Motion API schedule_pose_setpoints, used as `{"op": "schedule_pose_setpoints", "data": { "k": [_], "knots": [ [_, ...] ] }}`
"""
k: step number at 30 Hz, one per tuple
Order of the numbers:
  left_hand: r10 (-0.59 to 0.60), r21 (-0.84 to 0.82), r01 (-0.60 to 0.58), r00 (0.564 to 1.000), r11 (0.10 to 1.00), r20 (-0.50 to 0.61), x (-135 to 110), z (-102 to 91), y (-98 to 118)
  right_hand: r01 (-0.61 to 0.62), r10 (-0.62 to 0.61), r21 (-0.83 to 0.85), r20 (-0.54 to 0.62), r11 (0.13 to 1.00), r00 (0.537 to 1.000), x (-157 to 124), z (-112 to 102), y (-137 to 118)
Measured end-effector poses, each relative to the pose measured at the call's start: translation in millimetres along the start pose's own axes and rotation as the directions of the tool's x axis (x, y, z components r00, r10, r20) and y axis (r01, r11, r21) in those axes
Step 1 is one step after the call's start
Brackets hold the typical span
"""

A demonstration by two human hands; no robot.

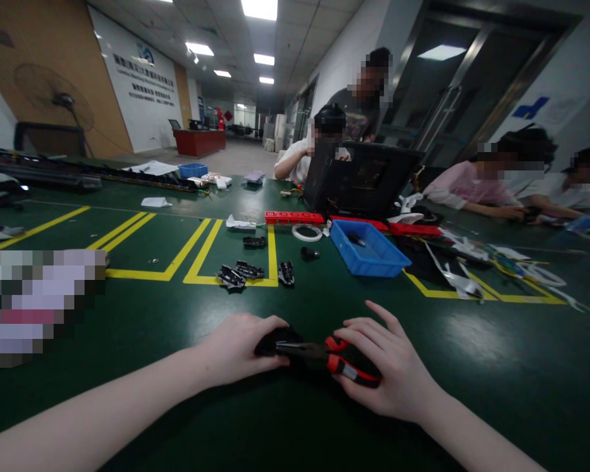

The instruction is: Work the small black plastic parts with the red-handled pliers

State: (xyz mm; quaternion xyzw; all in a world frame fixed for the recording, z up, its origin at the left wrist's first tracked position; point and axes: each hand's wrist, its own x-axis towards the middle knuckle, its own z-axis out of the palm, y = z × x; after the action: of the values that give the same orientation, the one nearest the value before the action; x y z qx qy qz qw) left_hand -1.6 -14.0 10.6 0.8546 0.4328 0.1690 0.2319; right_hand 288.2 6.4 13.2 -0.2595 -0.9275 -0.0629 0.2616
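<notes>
Low over the green table, my left hand (248, 347) is closed around a small black part (268, 342), whose exact kind I cannot make out. My right hand (388, 364) grips long-nose pliers (309, 351) by their red and black handles. The pliers' jaws point left and reach the black part beside my left thumb. Several small black and silver parts (248, 269) lie farther forward, in and beside a yellow-taped rectangle. A dark rounded piece (309, 253) sits to their right.
A blue tray (373, 267) holding a dark piece stands ahead on the right. Behind it are red strips (295, 217) and a large black casing (361, 177). White and coloured cables (511, 262) spread at the right. Other people sit and stand across the table (152, 314).
</notes>
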Motion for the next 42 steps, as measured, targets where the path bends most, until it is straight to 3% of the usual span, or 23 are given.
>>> {"op": "schedule_pose_setpoints", "data": {
  "k": [12,19,33,42],
  "knots": [
    [-0.065,0.156,0.084,0.99,0.984,-0.125,-0.8,1.9,5.0,-0.035,0.035,-0.039,-0.003,0.999,0.999,3.7,-4.5,-5.6],
    [-0.021,-0.055,0.019,1.0,0.998,-0.02,-3.0,-6.1,9.3,-0.048,0.048,-0.021,0.017,0.999,0.999,2.2,-3.9,-2.6],
    [0.123,0.054,-0.122,0.992,0.991,-0.011,-1.2,-3.0,-0.8,0.014,-0.012,-0.022,0.111,1.0,0.994,2.5,-3.5,4.0],
    [0.153,0.095,-0.152,0.988,0.984,-0.001,0.6,-0.8,-1.8,-0.015,0.02,-0.047,0.096,0.999,0.995,-1.3,2.1,9.5]
  ]
}}
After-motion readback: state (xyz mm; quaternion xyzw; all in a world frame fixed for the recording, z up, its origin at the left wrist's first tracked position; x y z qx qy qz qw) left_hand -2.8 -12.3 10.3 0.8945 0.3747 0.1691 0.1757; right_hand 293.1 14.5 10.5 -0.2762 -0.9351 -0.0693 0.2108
